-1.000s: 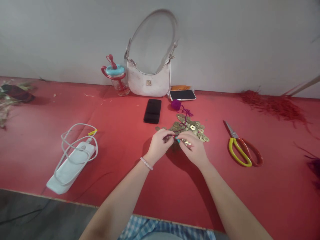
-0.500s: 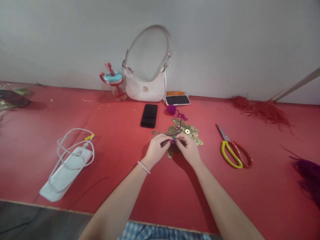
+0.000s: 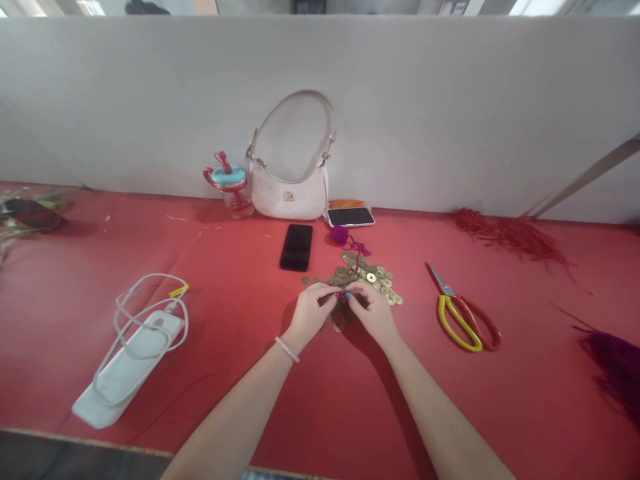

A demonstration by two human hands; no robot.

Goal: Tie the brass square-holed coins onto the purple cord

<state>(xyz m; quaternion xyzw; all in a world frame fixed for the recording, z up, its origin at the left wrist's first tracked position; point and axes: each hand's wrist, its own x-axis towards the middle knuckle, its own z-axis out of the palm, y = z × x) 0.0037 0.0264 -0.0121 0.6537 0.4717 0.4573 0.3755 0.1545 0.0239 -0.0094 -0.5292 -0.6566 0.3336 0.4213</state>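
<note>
My left hand and my right hand meet over a heap of brass coins with holes. Both are closed in a pinch, fingertips almost touching. Purple yarn runs from a small ball behind the heap down to my fingers, and a stretch of it lies between the two pinches. Small red and blue spots show at the fingertips; whether these are beads or painted nails I cannot tell. A pale beaded bracelet circles my left wrist.
Scissors with yellow and red handles lie right of my hands. A black phone, another phone, a white handbag and a cup stand behind. At left lies a white power bank with cable; red shreds and purple yarn lie right.
The head view has tilted up, so everything sits lower in the picture and the wall's top edge shows. Both hands keep pinching at the same spot over the coins, with slight finger movement.
</note>
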